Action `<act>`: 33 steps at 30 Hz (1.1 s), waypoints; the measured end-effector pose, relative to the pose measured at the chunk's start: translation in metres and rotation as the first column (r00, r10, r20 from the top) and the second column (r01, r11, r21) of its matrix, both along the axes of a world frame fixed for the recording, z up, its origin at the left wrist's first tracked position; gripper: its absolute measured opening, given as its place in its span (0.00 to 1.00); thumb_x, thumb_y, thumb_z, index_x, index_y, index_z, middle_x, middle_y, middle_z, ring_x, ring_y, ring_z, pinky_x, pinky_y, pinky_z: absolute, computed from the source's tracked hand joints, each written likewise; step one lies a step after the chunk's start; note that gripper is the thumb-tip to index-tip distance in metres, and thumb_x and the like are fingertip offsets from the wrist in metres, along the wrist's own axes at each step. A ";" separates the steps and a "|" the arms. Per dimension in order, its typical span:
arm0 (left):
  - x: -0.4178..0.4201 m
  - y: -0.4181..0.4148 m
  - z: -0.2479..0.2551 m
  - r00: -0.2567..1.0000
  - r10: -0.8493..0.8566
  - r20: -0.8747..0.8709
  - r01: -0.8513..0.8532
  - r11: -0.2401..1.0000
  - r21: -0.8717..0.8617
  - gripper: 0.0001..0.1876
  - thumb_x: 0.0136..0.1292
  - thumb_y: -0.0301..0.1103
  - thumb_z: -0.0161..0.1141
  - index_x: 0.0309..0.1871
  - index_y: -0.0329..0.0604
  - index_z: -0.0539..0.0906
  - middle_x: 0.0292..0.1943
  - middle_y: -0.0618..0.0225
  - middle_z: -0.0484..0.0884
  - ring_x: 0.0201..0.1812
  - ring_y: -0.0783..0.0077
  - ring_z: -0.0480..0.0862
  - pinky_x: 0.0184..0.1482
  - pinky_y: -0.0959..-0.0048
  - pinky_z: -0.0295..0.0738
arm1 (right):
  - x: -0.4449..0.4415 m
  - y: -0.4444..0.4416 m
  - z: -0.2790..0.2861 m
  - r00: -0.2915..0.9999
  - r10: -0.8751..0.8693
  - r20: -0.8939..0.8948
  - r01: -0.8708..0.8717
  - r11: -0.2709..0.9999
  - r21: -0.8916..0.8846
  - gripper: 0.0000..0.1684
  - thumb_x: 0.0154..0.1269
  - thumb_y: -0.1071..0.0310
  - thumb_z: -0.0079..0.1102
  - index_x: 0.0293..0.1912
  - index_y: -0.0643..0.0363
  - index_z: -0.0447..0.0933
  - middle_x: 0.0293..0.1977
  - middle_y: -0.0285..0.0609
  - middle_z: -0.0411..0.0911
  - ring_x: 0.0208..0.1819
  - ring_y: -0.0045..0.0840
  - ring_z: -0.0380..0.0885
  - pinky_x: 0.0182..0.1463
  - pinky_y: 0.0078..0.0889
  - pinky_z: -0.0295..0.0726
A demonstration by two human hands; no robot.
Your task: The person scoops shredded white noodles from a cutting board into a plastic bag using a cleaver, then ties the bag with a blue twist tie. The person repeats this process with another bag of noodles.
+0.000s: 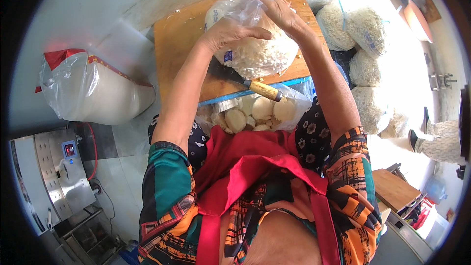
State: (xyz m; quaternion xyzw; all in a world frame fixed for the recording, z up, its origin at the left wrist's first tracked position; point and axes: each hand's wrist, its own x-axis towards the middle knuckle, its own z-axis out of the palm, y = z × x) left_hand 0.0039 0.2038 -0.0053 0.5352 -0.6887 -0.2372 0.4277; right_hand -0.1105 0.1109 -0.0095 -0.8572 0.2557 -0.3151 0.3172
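A clear plastic bag of enoki mushrooms [265,57] lies on a wooden board [176,53] in front of me. My left hand [235,35] holds the near side of the bunched plastic, thumb stretched out over the mushrooms and fingers mostly hidden. At the far side, my right hand [276,5] grips the loose upper end of the bag with its fingers spread around it. Just this side of the mushrooms is a knife with a wooden handle [265,90]; its dark blade [224,71] is partly covered by the bag and my left forearm.
Below the board's near edge, a plastic bag holds pale cut mushroom bases [235,119]. Several bagged enoki bundles [366,31] are piled at right. A large pale sack [99,88] stands left, above a metal appliance [62,169]. Another person's legs [441,141] show at far right.
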 end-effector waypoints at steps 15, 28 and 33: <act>-0.002 -0.040 0.011 0.671 0.239 -0.701 -0.179 0.971 0.160 0.06 0.55 0.29 0.54 0.36 0.39 0.75 0.33 0.67 0.76 0.36 0.73 0.75 0.38 0.76 0.70 | -0.039 0.027 0.039 0.970 -0.179 0.163 0.212 0.953 -0.217 0.34 0.51 0.59 0.57 0.57 0.55 0.58 0.51 0.52 0.63 0.55 0.40 0.60 0.57 0.38 0.58; 0.024 -0.050 0.018 0.612 0.278 -0.741 -0.218 0.959 0.180 0.06 0.56 0.30 0.55 0.36 0.41 0.73 0.29 0.66 0.75 0.28 0.68 0.77 0.30 0.69 0.76 | -0.083 0.026 0.001 0.973 -0.131 0.188 0.060 0.937 0.344 0.12 0.54 0.66 0.54 0.37 0.63 0.74 0.25 0.38 0.76 0.27 0.19 0.74 0.33 0.20 0.74; 0.057 -0.050 0.050 0.543 0.319 -0.777 -0.182 0.948 0.262 0.05 0.55 0.30 0.56 0.31 0.40 0.75 0.25 0.67 0.75 0.26 0.70 0.76 0.27 0.70 0.74 | -0.085 0.079 -0.032 0.966 0.178 -0.186 -0.153 0.978 0.141 0.10 0.51 0.63 0.55 0.29 0.61 0.74 0.23 0.49 0.75 0.24 0.35 0.75 0.29 0.33 0.74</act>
